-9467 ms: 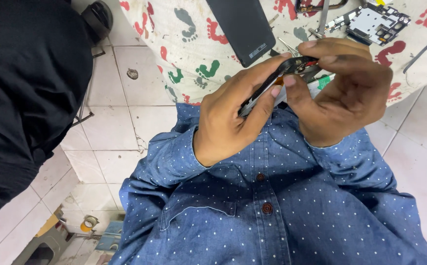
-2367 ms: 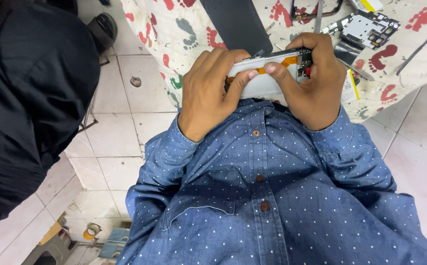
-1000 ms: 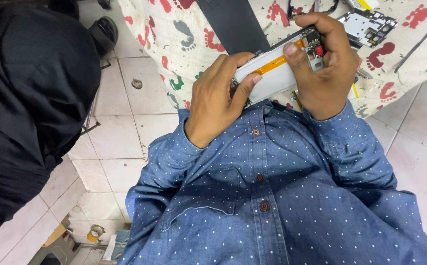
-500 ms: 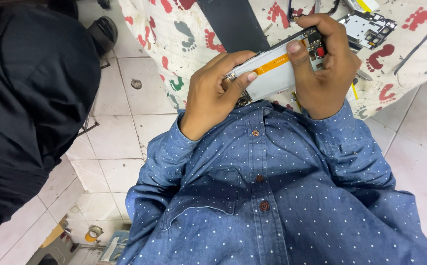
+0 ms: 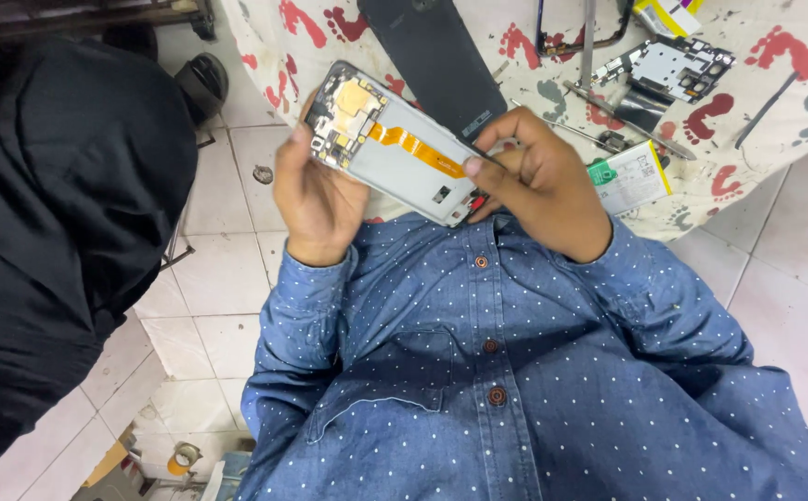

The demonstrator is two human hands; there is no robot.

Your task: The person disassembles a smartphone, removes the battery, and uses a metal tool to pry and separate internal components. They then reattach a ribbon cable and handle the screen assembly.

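I hold an opened phone body [image 5: 393, 148] in front of my chest, its inner side up, with a white battery area, an orange flex cable and a small circuit board at its upper left end. My left hand [image 5: 316, 190] grips that upper left end from below. At the lower right end my right hand [image 5: 534, 190] pinches the frame, thumb and forefinger on the edge near the orange cable. Both sleeves are blue with white dots.
A cloth with red and green footprints [image 5: 756, 139] covers the table ahead. On it lie a black back cover [image 5: 436, 51], a circuit board [image 5: 673, 65], a battery [image 5: 631, 176], tweezers and thin tools. A person in black [image 5: 51, 232] stands at my left on the tiled floor.
The phone body has turned: its board end swung from the upper right to the upper left, and my hands shifted their hold along it. Earlier the device was seen edge-on.
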